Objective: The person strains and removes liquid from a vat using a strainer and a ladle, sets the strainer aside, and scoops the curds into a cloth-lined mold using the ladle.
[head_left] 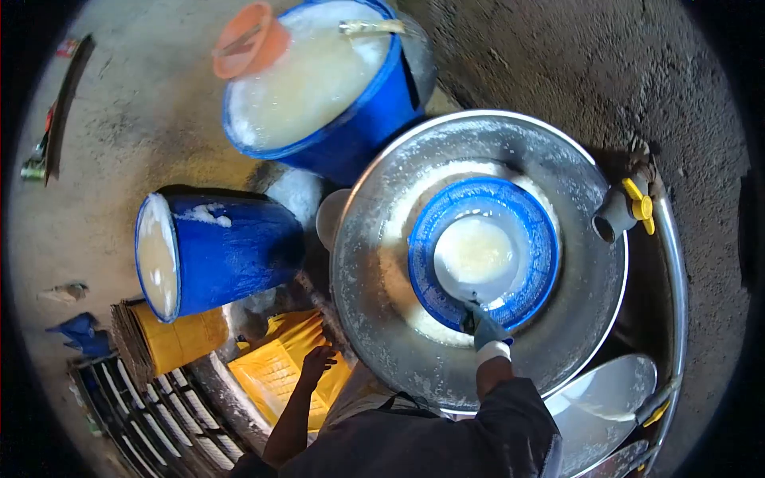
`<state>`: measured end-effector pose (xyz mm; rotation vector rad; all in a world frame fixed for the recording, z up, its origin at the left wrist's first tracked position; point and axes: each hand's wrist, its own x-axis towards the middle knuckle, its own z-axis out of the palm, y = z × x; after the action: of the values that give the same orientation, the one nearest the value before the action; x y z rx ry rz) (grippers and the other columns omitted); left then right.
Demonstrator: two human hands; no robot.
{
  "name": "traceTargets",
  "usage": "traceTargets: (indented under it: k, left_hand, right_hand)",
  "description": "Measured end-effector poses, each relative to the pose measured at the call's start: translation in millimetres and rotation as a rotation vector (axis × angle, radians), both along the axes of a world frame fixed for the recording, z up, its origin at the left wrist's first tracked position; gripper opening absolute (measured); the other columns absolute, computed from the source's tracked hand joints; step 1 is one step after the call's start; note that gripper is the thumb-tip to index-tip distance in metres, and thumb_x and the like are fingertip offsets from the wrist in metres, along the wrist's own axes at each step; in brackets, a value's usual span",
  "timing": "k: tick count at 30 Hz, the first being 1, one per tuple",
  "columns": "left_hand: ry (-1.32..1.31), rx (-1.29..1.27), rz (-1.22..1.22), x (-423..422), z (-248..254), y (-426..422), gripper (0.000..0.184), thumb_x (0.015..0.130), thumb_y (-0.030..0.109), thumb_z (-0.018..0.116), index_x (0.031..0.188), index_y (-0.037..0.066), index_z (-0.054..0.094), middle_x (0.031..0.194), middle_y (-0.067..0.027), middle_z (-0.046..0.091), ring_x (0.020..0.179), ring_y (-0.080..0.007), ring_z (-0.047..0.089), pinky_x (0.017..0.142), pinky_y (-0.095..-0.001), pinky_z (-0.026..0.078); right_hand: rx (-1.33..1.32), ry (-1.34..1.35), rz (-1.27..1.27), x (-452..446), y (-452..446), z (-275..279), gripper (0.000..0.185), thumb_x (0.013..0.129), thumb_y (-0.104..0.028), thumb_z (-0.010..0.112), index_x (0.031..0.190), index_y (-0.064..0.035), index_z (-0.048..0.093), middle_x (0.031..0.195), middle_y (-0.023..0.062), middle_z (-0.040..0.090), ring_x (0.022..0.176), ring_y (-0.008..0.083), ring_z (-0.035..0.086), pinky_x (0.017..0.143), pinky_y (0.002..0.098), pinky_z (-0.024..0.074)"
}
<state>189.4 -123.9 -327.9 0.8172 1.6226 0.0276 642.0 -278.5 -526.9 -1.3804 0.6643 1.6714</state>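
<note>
Right hand (488,334), in a grey-blue glove with a white cuff, lower centre right of frame, at the near rim of a blue tub (482,190). Fingers look clamped on the near side of a bowl (480,290); whether on its rim or a handle, cannot tell. Bowl sits inside the tub's outline, right of frame centre, with pale liquid in it. Tub stands inside a wide steel vat (591,267), pale residue around it.

Left hand (319,361) bare, lower left of centre, fingers loosely apart. Nearest thing: a yellow sack (271,374), seen behind it; contact cannot be told.

Upper centre: large blue barrel (351,151), frothy pale liquid inside, orange pail (267,49) at its left edge. Left: smaller blue drum (239,255), also pale-filled. Right edge: pipe valve with yellow handle (637,199).
</note>
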Motion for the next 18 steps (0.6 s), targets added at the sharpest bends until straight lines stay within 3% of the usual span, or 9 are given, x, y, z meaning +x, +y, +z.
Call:
traceTargets:
  k: [5,8,10,12,15,16,18]
  left_hand:
    - [-0.116,0.044,0.133,-48.6,-17.5,-24.7,0.031,0.094,0.031,0.054,0.114,0.008,0.058,0.098,-0.0047,0.065,0.082,-0.0160,0.065,0.071,-0.0304,0.049]
    - [-0.267,0.054,0.220,-91.9,-37.3,-55.7,0.029,0.093,0.032,0.054,0.112,0.010,0.058,0.095,-0.0035,0.065,0.080,-0.0153,0.065,0.068,-0.0299,0.049]
    - [-0.149,0.013,0.195,-106.5,-40.4,-66.9,0.030,0.093,0.034,0.053,0.111,0.010,0.058,0.092,-0.0029,0.064,0.080,-0.0148,0.065,0.065,-0.0301,0.049]
    - [-0.235,0.016,0.276,-143.4,-66.1,-92.4,0.028,0.093,0.030,0.052,0.111,0.011,0.058,0.092,-0.0034,0.064,0.078,-0.0164,0.065,0.062,-0.0309,0.048]
    - [-0.305,-0.177,0.526,-197.4,-107.0,-127.3,0.026,0.089,0.023,0.053,0.111,0.011,0.058,0.091,-0.0046,0.064,0.070,-0.0207,0.064,0.058,-0.0316,0.047]
    - [-0.324,-0.187,0.528,-214.0,-111.0,-140.5,0.026,0.089,0.023,0.053,0.111,0.011,0.058,0.091,-0.0046,0.064,0.070,-0.0207,0.064,0.058,-0.0316,0.047]
    - [-0.254,-0.174,0.538,-236.1,-116.2,-156.4,0.027,0.090,0.027,0.054,0.110,0.010,0.056,0.095,-0.0082,0.064,0.081,-0.0240,0.064,0.071,-0.0388,0.049]
  right_hand:
    - [0.064,0.060,0.109,-34.8,9.0,69.9,0.020,0.088,-0.029,0.059,0.075,-0.0152,0.052,0.059,-0.0006,0.049,0.046,0.0136,0.047,0.042,0.0310,0.0408]
    - [0.071,0.053,0.183,-58.9,16.5,141.5,0.020,0.088,-0.028,0.059,0.075,-0.0148,0.052,0.060,-0.0005,0.049,0.046,0.0137,0.047,0.042,0.0309,0.0414]
    - [0.068,0.019,0.240,-80.7,21.5,189.3,0.020,0.088,-0.028,0.059,0.075,-0.0146,0.052,0.060,-0.0003,0.050,0.046,0.0138,0.048,0.042,0.0308,0.0419]
    - [0.063,-0.010,0.281,-107.4,29.3,232.1,0.019,0.088,-0.027,0.059,0.075,-0.0144,0.052,0.060,-0.0002,0.050,0.047,0.0139,0.048,0.043,0.0308,0.0423]
    - [0.050,0.025,0.255,-148.9,33.4,265.7,0.018,0.088,-0.025,0.060,0.077,-0.0130,0.053,0.062,-0.0010,0.051,0.047,0.0130,0.048,0.043,0.0301,0.0423]
    - [0.081,-0.112,0.330,-169.3,35.9,283.7,0.015,0.087,-0.024,0.061,0.079,-0.0129,0.055,0.062,-0.0012,0.052,0.046,0.0125,0.048,0.041,0.0298,0.0408]
    - [0.043,-0.236,0.425,-201.7,34.6,289.0,0.022,0.089,-0.030,0.061,0.078,-0.0114,0.054,0.064,-0.0012,0.051,0.048,0.0139,0.049,0.043,0.0291,0.0409]
